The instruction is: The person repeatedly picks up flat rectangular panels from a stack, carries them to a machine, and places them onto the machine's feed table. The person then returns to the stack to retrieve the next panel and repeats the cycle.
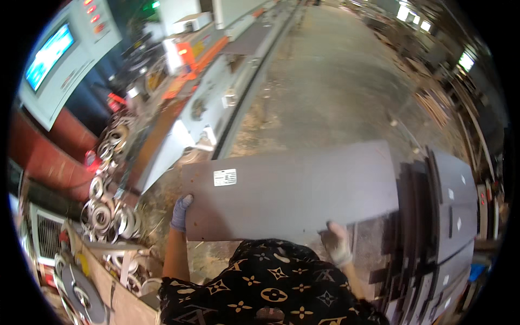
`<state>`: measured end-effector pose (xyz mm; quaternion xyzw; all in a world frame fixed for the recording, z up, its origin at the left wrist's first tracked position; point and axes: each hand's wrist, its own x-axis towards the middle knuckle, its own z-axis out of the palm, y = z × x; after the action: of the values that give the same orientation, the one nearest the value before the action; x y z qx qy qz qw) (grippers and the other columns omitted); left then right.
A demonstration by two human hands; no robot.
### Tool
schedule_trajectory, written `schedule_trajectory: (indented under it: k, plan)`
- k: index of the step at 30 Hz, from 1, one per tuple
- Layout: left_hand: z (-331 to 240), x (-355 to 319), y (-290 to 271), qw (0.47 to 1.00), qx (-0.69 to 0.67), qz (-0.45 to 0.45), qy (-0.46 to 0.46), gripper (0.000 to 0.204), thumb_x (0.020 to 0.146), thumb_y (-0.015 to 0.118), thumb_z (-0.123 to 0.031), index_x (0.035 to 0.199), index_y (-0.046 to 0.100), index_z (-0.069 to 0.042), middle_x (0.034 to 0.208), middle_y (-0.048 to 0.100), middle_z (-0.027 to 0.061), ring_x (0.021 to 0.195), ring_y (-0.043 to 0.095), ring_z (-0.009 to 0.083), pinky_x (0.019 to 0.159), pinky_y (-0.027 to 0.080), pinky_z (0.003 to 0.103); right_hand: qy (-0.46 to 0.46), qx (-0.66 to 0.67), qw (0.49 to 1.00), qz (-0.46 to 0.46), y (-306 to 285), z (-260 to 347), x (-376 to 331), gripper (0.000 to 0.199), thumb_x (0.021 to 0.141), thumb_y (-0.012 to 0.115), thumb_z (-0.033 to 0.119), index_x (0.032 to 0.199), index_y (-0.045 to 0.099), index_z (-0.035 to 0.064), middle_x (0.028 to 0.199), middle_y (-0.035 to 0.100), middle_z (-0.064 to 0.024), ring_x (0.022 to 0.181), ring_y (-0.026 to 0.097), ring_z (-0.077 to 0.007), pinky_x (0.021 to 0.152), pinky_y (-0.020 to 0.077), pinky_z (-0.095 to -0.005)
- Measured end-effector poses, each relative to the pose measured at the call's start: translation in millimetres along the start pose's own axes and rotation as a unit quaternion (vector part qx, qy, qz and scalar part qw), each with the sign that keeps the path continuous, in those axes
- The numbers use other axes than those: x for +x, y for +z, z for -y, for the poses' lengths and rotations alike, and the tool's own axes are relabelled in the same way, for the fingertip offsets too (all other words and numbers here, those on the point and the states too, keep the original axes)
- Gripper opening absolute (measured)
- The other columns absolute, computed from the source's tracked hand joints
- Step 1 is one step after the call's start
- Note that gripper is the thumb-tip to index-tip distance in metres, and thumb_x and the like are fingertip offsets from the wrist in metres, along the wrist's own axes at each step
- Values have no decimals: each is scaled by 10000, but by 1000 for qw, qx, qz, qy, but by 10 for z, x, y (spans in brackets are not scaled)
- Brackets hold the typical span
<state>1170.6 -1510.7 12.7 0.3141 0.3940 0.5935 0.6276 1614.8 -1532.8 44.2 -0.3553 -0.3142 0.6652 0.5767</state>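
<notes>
A dark grey panel (292, 189) is carried flat at chest height, clear of the floor. The left hand (180, 212) clamps its near left corner and the right hand (337, 242) its near edge. To the right, a stack of like panels (449, 216) is already piled; this one is not yet set down.
</notes>
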Motion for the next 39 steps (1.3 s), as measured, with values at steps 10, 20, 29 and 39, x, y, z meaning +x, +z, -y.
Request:
schedule_trajectory:
  k: [10,20,29,39]
  plan:
    - [-65,-1166,-2129,897,-59,-401,176,385,863,642,-286,1118,578,-4,982,643,90,779,623,180,723,531,316,342,36,913,220,2274,-1936,2388,278,849,607,202,1092,537,87,991,605,-42,783,582,-176,876,470,-378]
    - [-580,-177,-1767,544,755,-343,126,687,681,711,-170,1315,456,-107,1304,482,129,1198,456,332,1014,363,447,350,-33,936,26,3631,-3594,3982,433,876,588,203,1264,441,82,1293,481,-101,1123,521,-283,951,423,-476]
    - [-780,1342,-1477,447,872,-186,-69,728,785,588,-202,1439,273,-258,1475,253,163,1331,265,422,1075,167,592,324,-107,936,89,3910,-3381,4257,409,886,519,128,1259,390,21,1220,505,-155,1113,508,-263,1000,389,-480]
    - [-808,1812,-1328,461,860,-188,-110,787,778,617,-225,1455,218,-281,1495,197,170,1314,268,456,1038,191,643,205,-31,955,210,2815,-2206,2719,494,872,584,244,1300,412,67,1135,565,-99,1018,569,-205,904,459,-356]
